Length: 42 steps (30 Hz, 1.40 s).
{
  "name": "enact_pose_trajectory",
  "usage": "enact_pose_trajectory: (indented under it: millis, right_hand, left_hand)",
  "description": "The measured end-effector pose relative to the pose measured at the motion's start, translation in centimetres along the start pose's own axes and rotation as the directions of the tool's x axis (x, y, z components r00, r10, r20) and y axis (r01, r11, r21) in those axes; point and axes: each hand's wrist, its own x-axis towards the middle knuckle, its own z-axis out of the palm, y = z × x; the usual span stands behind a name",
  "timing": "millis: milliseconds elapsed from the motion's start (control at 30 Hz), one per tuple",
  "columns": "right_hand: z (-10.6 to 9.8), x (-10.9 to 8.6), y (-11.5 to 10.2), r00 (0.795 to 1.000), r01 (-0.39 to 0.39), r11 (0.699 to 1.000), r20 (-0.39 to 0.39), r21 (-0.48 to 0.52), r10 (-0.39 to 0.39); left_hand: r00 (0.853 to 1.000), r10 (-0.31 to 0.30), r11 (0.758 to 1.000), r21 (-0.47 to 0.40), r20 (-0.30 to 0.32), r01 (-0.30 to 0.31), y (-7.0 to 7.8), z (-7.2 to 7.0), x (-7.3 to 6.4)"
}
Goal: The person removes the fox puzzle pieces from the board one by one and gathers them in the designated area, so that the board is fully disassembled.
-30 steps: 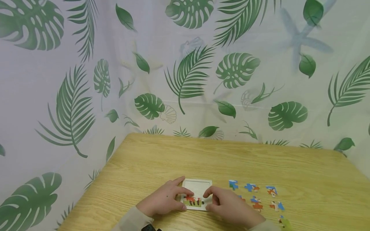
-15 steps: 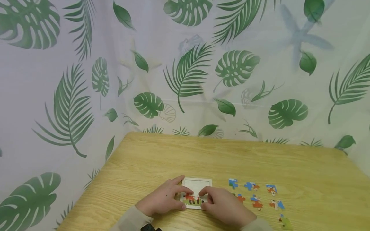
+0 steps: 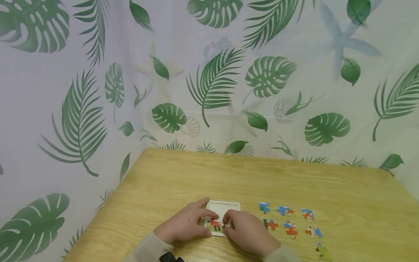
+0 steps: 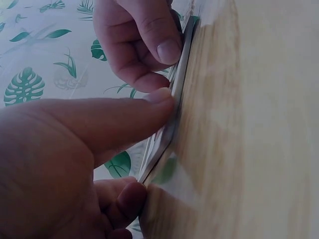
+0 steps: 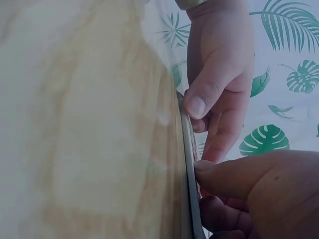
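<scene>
A small white puzzle tray (image 3: 233, 204) lies on the table, with joined red-and-green pieces (image 3: 214, 224) along its near side. My left hand (image 3: 186, 222) holds the tray's left side, thumb at the near edge, one finger at the far corner, index finger over the pieces. From the right, my right hand (image 3: 249, 230) pinches a puzzle piece at the near right of the tray between thumb and index finger, largely covering it. Edge-on, the tray (image 4: 184, 64) shows in the left wrist view beneath both hands. In the right wrist view the thumbs touch the tray's edge (image 5: 188, 139).
Right of the tray, several loose pieces lie in rough rows, including a blue-green one (image 3: 264, 207), a red one (image 3: 271, 225) and a green one (image 3: 323, 253). The wooden table (image 3: 196, 174) meets a leaf-printed curtain (image 3: 222, 138) at the back and left.
My right hand has slid left over the tray, its fingertips now farther in over the near row. More of the loose red piece shows behind it. The left hand stays put.
</scene>
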Motion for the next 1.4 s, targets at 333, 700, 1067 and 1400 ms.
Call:
enact_pose_trajectory:
  millis: [333, 700, 1067, 1400]
  right_hand:
    - [0.0, 0.3, -0.1, 0.999, -0.022, 0.998, 0.03, 0.055, 0.021]
    - [0.3, 0.3, 0.3, 1.0, -0.012, 0.997, 0.005, 0.078, 0.012]
    - [0.2, 0.3, 0.2, 1.0, -0.008, 0.994, -0.003, 0.105, 0.008]
    - [-0.8, -0.5, 1.3, 1.0, 0.011, 0.965, -0.016, 0.261, -0.007]
  left_hand:
    - [1.0, 0.026, 0.999, 0.028, -0.013, -0.026, -0.1, -0.1, -0.2]
    - [0.999, 0.037, 0.997, 0.071, -0.037, -0.035, 0.5, -0.1, -0.4]
    - [0.998, 0.057, 0.995, 0.081, -0.037, -0.054, 0.4, -0.3, -0.4]
    - [0.999, 0.046, 0.996, 0.071, -0.027, -0.044, 0.3, 0.1, 0.0]
